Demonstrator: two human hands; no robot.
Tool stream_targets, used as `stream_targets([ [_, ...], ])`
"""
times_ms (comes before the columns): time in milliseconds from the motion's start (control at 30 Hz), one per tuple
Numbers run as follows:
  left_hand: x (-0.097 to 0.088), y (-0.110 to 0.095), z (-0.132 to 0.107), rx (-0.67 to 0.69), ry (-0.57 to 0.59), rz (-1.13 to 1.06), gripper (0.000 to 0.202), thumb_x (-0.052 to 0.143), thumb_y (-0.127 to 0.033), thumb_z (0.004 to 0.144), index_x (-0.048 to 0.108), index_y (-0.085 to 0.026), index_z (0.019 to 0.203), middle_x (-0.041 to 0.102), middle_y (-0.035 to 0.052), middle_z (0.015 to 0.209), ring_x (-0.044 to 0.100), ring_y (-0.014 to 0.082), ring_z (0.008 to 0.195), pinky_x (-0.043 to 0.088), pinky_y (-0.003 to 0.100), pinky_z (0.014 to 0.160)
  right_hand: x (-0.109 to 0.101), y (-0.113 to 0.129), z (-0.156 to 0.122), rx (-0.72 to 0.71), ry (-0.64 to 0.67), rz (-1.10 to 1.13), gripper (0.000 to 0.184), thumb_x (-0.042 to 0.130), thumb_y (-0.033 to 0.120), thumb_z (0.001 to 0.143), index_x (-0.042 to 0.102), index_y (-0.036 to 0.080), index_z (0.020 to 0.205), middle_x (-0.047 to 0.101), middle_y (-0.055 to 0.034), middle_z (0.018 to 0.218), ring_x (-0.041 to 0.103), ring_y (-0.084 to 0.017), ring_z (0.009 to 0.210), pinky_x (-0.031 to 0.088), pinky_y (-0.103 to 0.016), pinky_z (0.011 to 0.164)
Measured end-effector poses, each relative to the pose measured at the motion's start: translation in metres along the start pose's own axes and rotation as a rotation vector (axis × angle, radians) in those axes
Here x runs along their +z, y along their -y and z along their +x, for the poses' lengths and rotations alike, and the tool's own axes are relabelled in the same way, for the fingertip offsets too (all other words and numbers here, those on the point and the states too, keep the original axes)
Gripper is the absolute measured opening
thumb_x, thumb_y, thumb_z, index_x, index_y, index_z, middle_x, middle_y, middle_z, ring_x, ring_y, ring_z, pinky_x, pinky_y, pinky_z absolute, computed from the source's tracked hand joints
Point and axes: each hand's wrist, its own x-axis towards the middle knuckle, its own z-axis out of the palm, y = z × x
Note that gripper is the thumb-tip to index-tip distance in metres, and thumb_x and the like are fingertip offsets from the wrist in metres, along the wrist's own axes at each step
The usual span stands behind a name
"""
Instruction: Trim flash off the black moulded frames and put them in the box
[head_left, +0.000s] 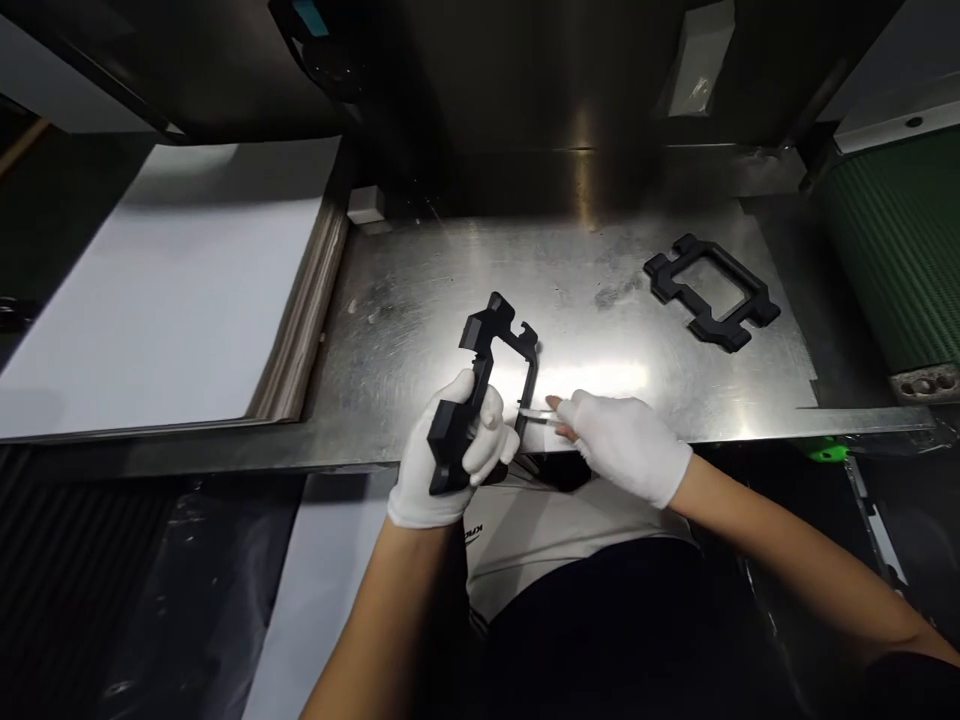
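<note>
In my gloved left hand [457, 450] a black plastic frame [480, 385] is gripped by its near, left side and held tilted above the front edge of the metal table. The fingers wrap around one bar. My right hand [626, 440], in a white glove with bare fingertips, pinches a slim metal tool [538, 414] that looks like tweezers. Its tip is at the right bar of the frame; whether it touches, I cannot tell. A second black frame [716, 290] of similar shape lies flat on the table to the right.
A thick stack of white sheets [187, 270] covers the table's left part. A small white block [366, 205] stands behind it. The metal table [420, 270] ends at a dark back wall. On the right is a green ribbed belt [900, 240]; a bright green object [823, 450] sits below the edge.
</note>
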Motion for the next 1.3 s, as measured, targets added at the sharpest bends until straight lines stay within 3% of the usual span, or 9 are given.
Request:
stream_targets([
  [367, 0.016, 0.002, -0.003, -0.061, -0.091, 0.143, 0.055, 0.048, -0.054, 0.111, 0.062, -0.020, 0.070, 0.038, -0.0059, 0.038, 0.038, 0.0103, 0.035, 0.045, 0.027, 0.056, -0.003, 0.002, 0.012, 0.023, 0.006, -0.086, 0.039, 0.033, 0.026, 0.119, 0.069, 0.020, 0.132, 0.072, -0.0052, 0.100, 0.062, -0.016, 0.061, 0.033, -0.029, 0.051],
  [567, 0.018, 0.003, -0.003, -0.058, -0.125, 0.165, 0.055, 0.053, -0.057, 0.108, 0.060, -0.021, 0.068, 0.035, -0.0072, 0.036, 0.035, 0.0096, 0.032, 0.045, 0.028, 0.055, -0.017, -0.001, 0.009, 0.261, -0.016, -0.106, 0.047, 0.023, 0.026, 0.120, 0.068, 0.017, 0.130, 0.071, -0.0092, 0.104, 0.067, -0.018, 0.073, 0.034, -0.029, 0.054],
  [800, 0.015, 0.002, -0.003, -0.036, -0.107, 0.095, 0.054, 0.052, -0.051, 0.110, 0.061, -0.019, 0.068, 0.036, -0.0072, 0.036, 0.034, 0.0087, 0.031, 0.044, 0.027, 0.055, -0.009, -0.022, 0.017, 0.398, -0.083, -0.084, 0.040, 0.032, 0.030, 0.120, 0.067, 0.015, 0.129, 0.070, -0.0116, 0.116, 0.070, -0.022, 0.089, 0.045, -0.032, 0.064],
  [900, 0.009, 0.000, -0.012, -0.004, -0.070, -0.026, 0.055, 0.047, -0.049, 0.111, 0.054, -0.021, 0.064, 0.032, -0.0075, 0.034, 0.032, 0.0086, 0.030, 0.045, 0.027, 0.057, -0.008, -0.024, 0.019, 0.334, -0.223, -0.033, 0.034, 0.044, 0.025, 0.115, 0.068, 0.011, 0.135, 0.069, -0.0168, 0.128, 0.068, -0.030, 0.106, 0.054, -0.039, 0.083],
  [967, 0.005, 0.000, -0.020, 0.028, -0.054, -0.112, 0.057, 0.043, -0.049, 0.111, 0.042, -0.023, 0.061, 0.027, -0.0079, 0.033, 0.030, 0.0092, 0.028, 0.044, 0.027, 0.055, -0.006, -0.016, 0.018, 0.269, -0.369, 0.138, 0.040, 0.047, 0.024, 0.114, 0.063, 0.009, 0.147, 0.068, -0.0194, 0.134, 0.064, -0.033, 0.119, 0.053, -0.048, 0.102],
  [1033, 0.003, 0.002, -0.029, 0.084, -0.039, -0.172, 0.059, 0.041, -0.052, 0.110, 0.028, -0.025, 0.060, 0.019, -0.0087, 0.030, 0.024, 0.0097, 0.025, 0.038, 0.028, 0.049, -0.001, -0.004, 0.017, 0.192, -0.407, 0.526, 0.047, 0.046, 0.026, 0.114, 0.055, 0.010, 0.157, 0.069, -0.0179, 0.135, 0.065, -0.030, 0.123, 0.050, -0.051, 0.113],
  [1133, 0.001, 0.010, -0.042, 0.191, -0.021, -0.225, 0.064, 0.043, -0.057, 0.109, 0.017, -0.025, 0.060, 0.007, -0.0101, 0.029, 0.014, 0.0098, 0.021, 0.029, 0.030, 0.040, 0.011, 0.015, 0.018, -0.016, -0.122, 1.305, 0.050, 0.044, 0.042, 0.115, 0.054, 0.013, 0.154, 0.074, -0.0136, 0.122, 0.072, -0.023, 0.107, 0.058, -0.046, 0.106],
  [1200, -0.005, 0.015, -0.052, 0.190, -0.069, -0.242, 0.061, 0.051, -0.057, 0.106, 0.029, -0.025, 0.058, 0.013, -0.0107, 0.031, 0.023, 0.0104, 0.023, 0.040, 0.030, 0.046, 0.019, 0.023, 0.016, -0.124, 0.056, 1.645, 0.054, 0.046, 0.058, 0.114, 0.060, 0.014, 0.143, 0.075, -0.0109, 0.108, 0.074, -0.022, 0.095, 0.061, -0.042, 0.095],
  [1300, -0.020, 0.022, -0.082, 0.123, -0.238, -0.209, 0.038, 0.064, -0.054, 0.100, 0.064, -0.021, 0.082, 0.053, -0.0042, 0.050, 0.056, 0.0165, 0.047, 0.056, 0.035, 0.069, 0.030, 0.036, 0.005, -0.109, 0.058, 1.700, 0.058, 0.057, 0.069, 0.109, 0.065, 0.016, 0.129, 0.073, -0.0066, 0.094, 0.074, -0.020, 0.087, 0.061, -0.035, 0.086],
])
